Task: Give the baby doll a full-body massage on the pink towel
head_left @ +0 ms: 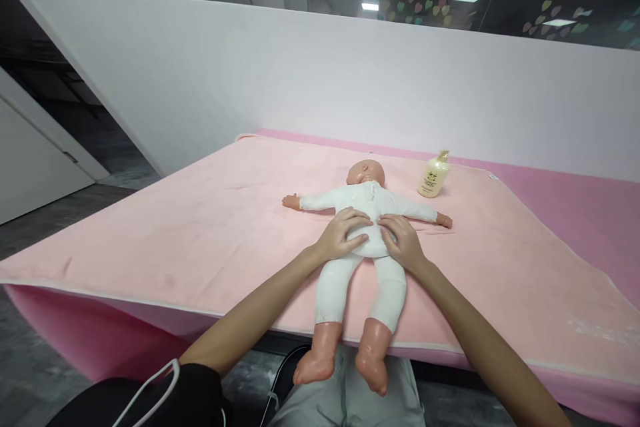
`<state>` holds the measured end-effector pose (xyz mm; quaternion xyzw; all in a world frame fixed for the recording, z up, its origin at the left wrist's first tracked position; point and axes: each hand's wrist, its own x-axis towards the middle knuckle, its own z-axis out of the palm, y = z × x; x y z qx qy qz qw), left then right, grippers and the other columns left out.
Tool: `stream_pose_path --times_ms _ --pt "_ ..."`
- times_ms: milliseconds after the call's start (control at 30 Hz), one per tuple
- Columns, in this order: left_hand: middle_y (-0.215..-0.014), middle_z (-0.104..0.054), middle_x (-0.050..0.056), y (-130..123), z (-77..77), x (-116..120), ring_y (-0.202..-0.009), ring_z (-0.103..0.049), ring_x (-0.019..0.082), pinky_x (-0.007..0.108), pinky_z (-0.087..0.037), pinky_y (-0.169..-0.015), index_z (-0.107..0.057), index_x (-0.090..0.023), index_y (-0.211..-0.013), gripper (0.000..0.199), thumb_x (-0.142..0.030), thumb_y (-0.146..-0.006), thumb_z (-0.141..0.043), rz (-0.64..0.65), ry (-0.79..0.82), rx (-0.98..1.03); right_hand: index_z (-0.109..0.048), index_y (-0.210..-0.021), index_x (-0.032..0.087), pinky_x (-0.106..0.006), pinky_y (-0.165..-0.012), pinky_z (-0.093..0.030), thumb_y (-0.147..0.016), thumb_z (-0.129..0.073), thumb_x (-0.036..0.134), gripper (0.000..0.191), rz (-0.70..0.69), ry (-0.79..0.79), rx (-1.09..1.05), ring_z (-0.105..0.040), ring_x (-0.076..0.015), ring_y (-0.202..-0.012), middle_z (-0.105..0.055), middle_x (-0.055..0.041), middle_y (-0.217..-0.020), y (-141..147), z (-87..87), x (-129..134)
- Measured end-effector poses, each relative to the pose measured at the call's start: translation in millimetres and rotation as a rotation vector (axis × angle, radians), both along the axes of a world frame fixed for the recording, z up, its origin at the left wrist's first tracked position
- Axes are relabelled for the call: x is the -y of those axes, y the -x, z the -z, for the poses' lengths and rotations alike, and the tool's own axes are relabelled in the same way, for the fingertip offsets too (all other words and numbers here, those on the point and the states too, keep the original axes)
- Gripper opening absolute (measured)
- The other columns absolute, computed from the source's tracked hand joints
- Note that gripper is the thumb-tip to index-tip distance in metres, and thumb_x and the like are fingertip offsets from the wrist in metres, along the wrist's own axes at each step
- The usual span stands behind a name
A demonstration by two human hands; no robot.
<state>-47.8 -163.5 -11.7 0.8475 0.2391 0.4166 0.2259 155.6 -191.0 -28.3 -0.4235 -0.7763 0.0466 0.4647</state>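
Note:
A baby doll (373,201) with a white cloth body lies stretched out on a pink blanket (200,227), its arms spread and its head turned sideways. Both of its bare feet hang past the front edge, over my lap. My left hand (345,233) rests on the left side of the doll's lower torso, fingers extended and thumb apart. On the right side of the same torso lies my right hand (401,240), its fingers also stretched out. A small strip of white cloth shows between the two hands.
A pale yellow pump bottle (433,177) stands beyond the doll's arm on the right. The blanket covers a table with a pink cloth (590,213) under it. Behind rises a white partition (310,73) with dark glass above. A white cable (160,393) crosses my left sleeve.

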Motion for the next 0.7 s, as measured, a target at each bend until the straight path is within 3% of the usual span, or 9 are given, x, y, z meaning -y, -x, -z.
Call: stream_pose_path --times_ms 233,400,600,700 --pt "-0.11 -0.061 0.009 1.7 4.0 -0.3 -0.105 -0.053 0.023 0.041 -0.04 -0.094 -0.059 -0.02 -0.108 0.04 -0.043 -0.075 -0.061 -0.037 -0.098 -0.103 -0.06 -0.102 0.021 -0.044 -0.088 -0.044 -0.084 -0.052 0.034 0.024 -0.035 -0.096 0.14 -0.056 -0.0236 -0.099 -0.064 -0.0087 -0.103 -2.2 -2.9 9.0" --pt "-0.113 -0.061 0.009 3.8 0.8 4.4 -0.11 -0.053 0.024 0.043 -0.035 -0.1 -0.059 -0.02 -0.109 0.04 -0.043 -0.076 -0.06 -0.071 -0.157 -0.157 -0.059 -0.109 0.021 -0.044 -0.087 -0.044 -0.079 -0.059 0.036 0.034 -0.129 0.002 0.201 -0.055 -0.0237 -0.096 -0.063 -0.009 -0.103 -5.7 -13.9 13.9" --pt "-0.111 -0.063 0.008 4.9 -0.3 7.9 -0.109 -0.054 0.022 0.041 -0.037 -0.098 -0.061 -0.02 -0.106 0.032 -0.039 -0.082 -0.052 -0.096 -0.154 -0.149 -0.069 -0.078 0.02 -0.035 -0.069 -0.046 -0.078 -0.057 0.026 0.013 -0.106 0.244 -0.03 -0.058 -0.0185 -0.072 -0.065 -0.0047 -0.073 -0.7 -17.4 11.6" --pt "-0.11 -0.064 0.008 4.2 0.3 8.0 -0.107 -0.055 0.022 0.04 -0.039 -0.096 -0.062 -0.02 -0.105 0.031 -0.038 -0.082 -0.051 -0.139 -0.145 -0.138 -0.07 -0.075 0.021 -0.033 -0.066 -0.046 -0.077 -0.059 0.026 0.012 -0.11 0.299 -0.095 -0.058 -0.0178 -0.069 -0.066 -0.0041 -0.07 1.3 -17.5 10.9"
